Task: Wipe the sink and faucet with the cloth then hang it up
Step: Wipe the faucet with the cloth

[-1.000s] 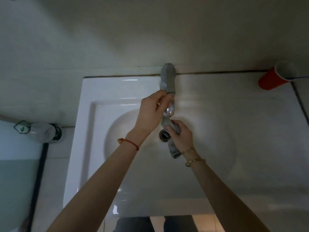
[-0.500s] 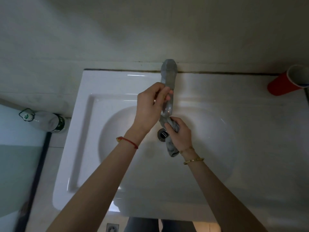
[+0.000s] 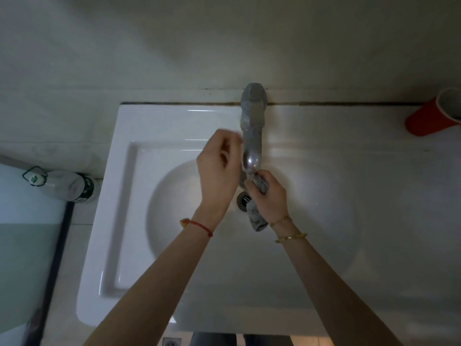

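A grey metal faucet [image 3: 252,131] reaches from the back wall out over the white sink [image 3: 159,121]. My right hand [image 3: 270,196] grips a bunched grey cloth [image 3: 257,218] and holds its top end against the underside of the faucet's tip. The cloth's loose end hangs below my palm, over the drain [image 3: 242,199]. My left hand [image 3: 219,168] hovers just left of the spout with its fingers loosely bent and blurred, holding nothing.
A red cup [image 3: 429,118] lies on its side on the counter at the far right, by the wall. A clear plastic bottle [image 3: 64,184] lies to the left of the sink. A glass panel [image 3: 22,233] fills the lower left.
My left hand has come off the faucet spout and now sits beside it. My right hand keeps the cloth at the faucet's tip. The view has shifted slightly.
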A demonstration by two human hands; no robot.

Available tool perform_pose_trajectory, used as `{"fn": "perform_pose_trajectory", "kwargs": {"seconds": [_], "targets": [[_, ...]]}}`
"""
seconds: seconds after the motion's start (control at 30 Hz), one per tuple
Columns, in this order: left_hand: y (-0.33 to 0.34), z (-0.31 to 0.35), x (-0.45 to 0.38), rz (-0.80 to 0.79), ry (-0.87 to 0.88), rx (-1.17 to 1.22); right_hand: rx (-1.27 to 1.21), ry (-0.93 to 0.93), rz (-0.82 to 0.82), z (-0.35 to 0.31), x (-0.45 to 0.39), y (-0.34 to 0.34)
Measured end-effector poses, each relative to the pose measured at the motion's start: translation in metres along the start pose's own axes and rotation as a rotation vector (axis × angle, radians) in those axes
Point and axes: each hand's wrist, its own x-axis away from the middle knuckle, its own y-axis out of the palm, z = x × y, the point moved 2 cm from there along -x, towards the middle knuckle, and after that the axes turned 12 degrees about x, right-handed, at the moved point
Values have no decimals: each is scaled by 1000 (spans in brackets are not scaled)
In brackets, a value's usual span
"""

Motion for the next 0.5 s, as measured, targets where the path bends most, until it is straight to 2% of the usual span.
{"fn": "perform_pose_trajectory", "kwargs": {"seconds": [0.07, 0.1, 0.17, 0.23, 0.37, 0.43, 0.5], "targets": [[-5, -32, 18, 113, -141, -68, -18, 8, -27, 1, 1, 1], [-4, -48, 24, 86, -265, -89, -27, 7, -51, 1, 1, 2], [3, -76, 27, -74, -527, -53, -44, -19, -99, 2, 2, 6], [12, -89, 24, -176, -675, 35, -57, -53, -123, 5, 1, 7], [17, -104, 18, -142, -638, 75, -260, -43, -85, 17, 1, 3], [19, -108, 21, -100, -613, 169, -351, 47, 15, 23, -1, 2], [22, -110, 27, -56, -579, 287, -343, 172, 62, 25, -4, 7]]}}
